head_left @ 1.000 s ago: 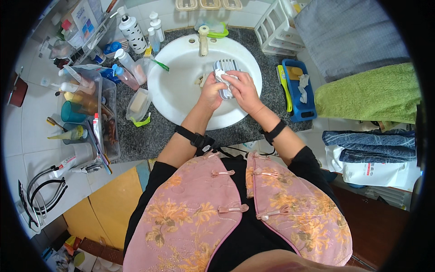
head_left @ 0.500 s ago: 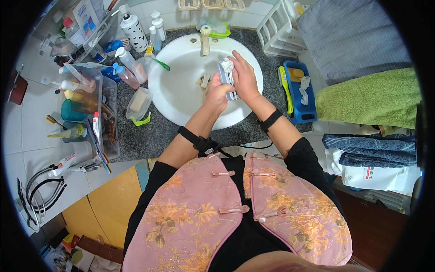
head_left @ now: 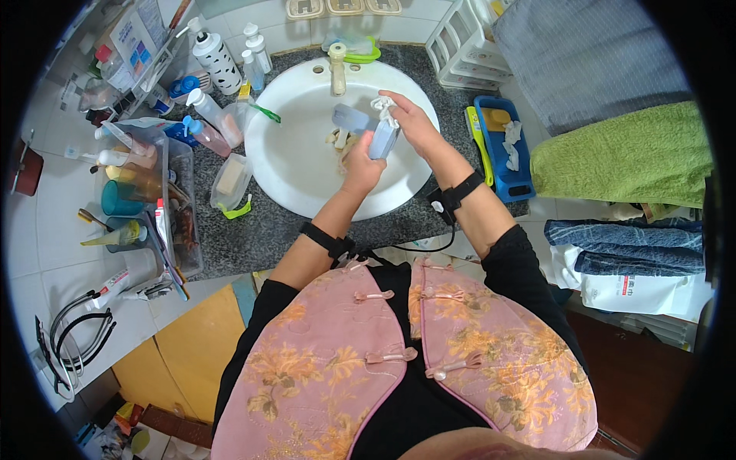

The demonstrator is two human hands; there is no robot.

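My left hand (head_left: 363, 167) is closed round the lower end of a small grey-blue rectangular case (head_left: 386, 138), held tilted over the white sink (head_left: 268, 169). A flat grey-blue panel (head_left: 354, 119) stands out to the left of the case; I cannot tell whether it is joined to it. My right hand (head_left: 418, 130) holds a crumpled white cloth or tissue (head_left: 382, 106) against the case's upper end. Below the left fingers, several pale, elongated pieces (head_left: 337, 139) lie in the basin; what they are is unclear.
The tap (head_left: 337, 69) stands at the sink's far rim. To the left are pump bottles (head_left: 217, 61), a soap box (head_left: 232, 180) and a clear bin (head_left: 180, 203) of toiletries. A blue tray (head_left: 506, 169) with soap sits right, near a green towel (head_left: 621, 153).
The case has turned in my left hand, and the flat panel now shows out to its left. My right hand has shifted slightly right and down, still with the white cloth or tissue.
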